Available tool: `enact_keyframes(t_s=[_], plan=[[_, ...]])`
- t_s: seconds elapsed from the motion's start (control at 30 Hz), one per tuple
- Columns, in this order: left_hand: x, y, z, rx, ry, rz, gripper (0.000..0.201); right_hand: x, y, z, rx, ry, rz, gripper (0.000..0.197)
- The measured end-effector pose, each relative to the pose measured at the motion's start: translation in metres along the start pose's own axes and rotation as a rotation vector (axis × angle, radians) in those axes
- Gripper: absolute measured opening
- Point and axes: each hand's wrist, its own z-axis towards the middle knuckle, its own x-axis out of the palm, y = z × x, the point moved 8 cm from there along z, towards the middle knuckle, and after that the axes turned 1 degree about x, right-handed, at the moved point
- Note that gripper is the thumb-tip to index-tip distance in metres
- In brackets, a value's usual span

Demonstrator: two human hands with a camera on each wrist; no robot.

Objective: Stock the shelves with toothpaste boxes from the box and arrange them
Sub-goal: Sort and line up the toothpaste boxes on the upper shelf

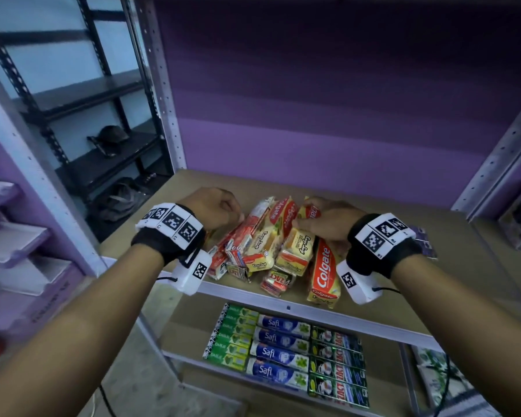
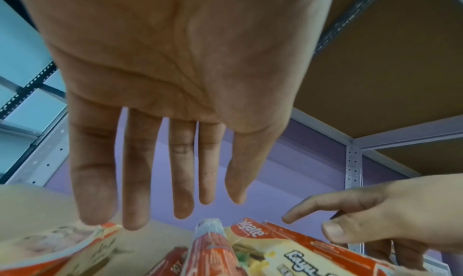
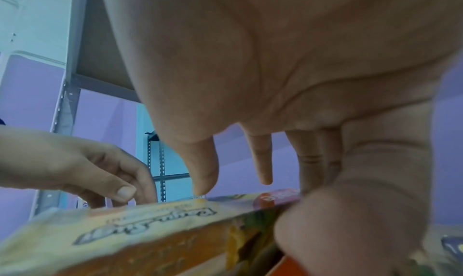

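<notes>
A loose pile of red and yellow toothpaste boxes (image 1: 271, 245) lies on the brown middle shelf (image 1: 388, 266). A long Colgate box (image 1: 325, 269) at its right reaches the front edge. My left hand (image 1: 223, 210) hovers over the pile's left side. Its fingers (image 2: 183, 201) hang nearly straight, the tips at the top boxes, holding nothing. My right hand (image 1: 313, 218) is over the pile's far right, fingers (image 3: 263, 161) pointing down. Its thumb and outer fingers touch a yellow box (image 3: 150, 230) without closing round it.
The shelf below holds neat rows of green boxes (image 1: 232, 335), blue-white Safi boxes (image 1: 280, 347) and dark green boxes (image 1: 337, 365). Grey metal uprights (image 1: 163, 85) frame the bay against a purple back wall. A black rack (image 1: 103, 94) stands left; a purple packet (image 1: 421, 239) lies right.
</notes>
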Motion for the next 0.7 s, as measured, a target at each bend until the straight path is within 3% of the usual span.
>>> enact_keyframes(t_s=[0.2,0.37,0.6,0.7], plan=[[0.027,-0.004,0.011,-0.019,0.120,-0.039,0.032,0.007,0.009,-0.005,0.008,0.032,0.012,0.079],[0.040,-0.005,0.022,-0.036,0.184,0.067,0.060,0.012,0.010,-0.003,0.010,0.067,0.051,0.073],[0.044,0.000,0.034,-0.072,0.234,0.068,0.068,0.016,0.007,-0.001,0.015,0.063,0.246,0.050],[0.047,0.007,0.034,-0.126,0.252,-0.092,0.061,0.015,0.005,-0.001,0.015,0.045,0.309,0.045]])
